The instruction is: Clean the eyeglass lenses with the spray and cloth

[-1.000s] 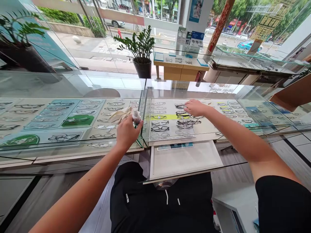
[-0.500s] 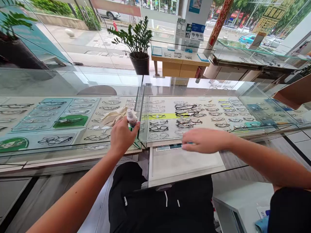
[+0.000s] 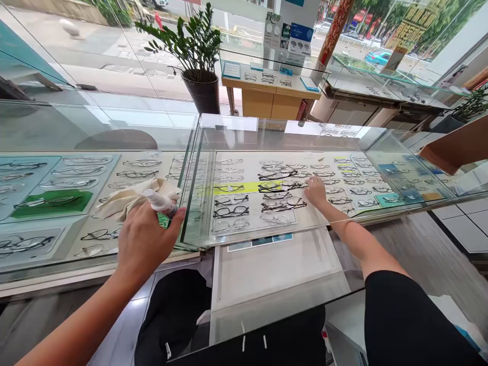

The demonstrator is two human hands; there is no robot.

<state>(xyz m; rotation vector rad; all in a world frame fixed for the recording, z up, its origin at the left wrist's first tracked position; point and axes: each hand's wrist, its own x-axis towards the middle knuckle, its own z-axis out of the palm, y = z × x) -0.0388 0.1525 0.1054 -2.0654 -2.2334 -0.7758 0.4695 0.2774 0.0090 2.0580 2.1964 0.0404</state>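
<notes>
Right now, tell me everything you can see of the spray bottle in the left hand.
The spray bottle is small, with a white top and what looks like a green lower part, mostly hidden. It lies tilted, top pointing up-left, gripped by the left hand above the glass counter. A beige cloth lies bunched against it. Any label is unreadable.

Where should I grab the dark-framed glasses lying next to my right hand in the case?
Pinch the dark-framed glasses at the bridge between the lenses, coming from above and the near side, where the right hand already reaches under the glass top. They lie flat on the tray with other pairs crowded beside them, so their ends look harder to reach.
</notes>
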